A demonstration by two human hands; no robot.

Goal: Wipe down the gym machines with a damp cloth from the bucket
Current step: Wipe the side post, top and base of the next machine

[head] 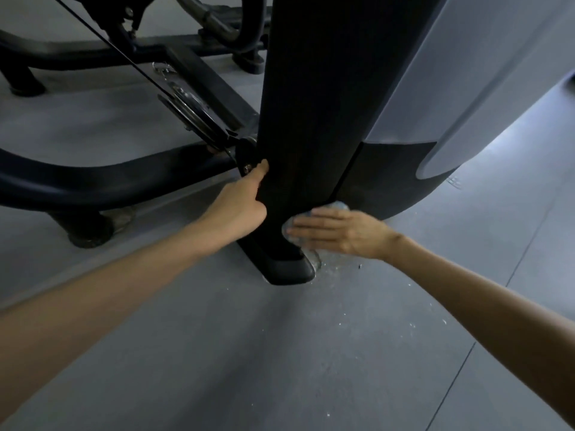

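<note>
- Centre of frame: my left hand (245,202) grips the left edge of the tall black machine column (311,104), fingers curled round it.
- Just right of centre: my right hand (340,231), fingers straight and together, presses the crumpled pale blue cloth (338,206) against the column's lower face, above its black foot (289,269).
- Grey floor (280,353): white specks beside the foot.

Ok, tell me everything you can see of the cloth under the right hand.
The pale blue-grey soft cloth is bunched into a pad, mostly hidden beneath the flat right hand, which presses it low down against the black upright machine column, close to the floor. Only its edges show around the hand, above and to the left. Whether it is damp cannot be told.
</note>
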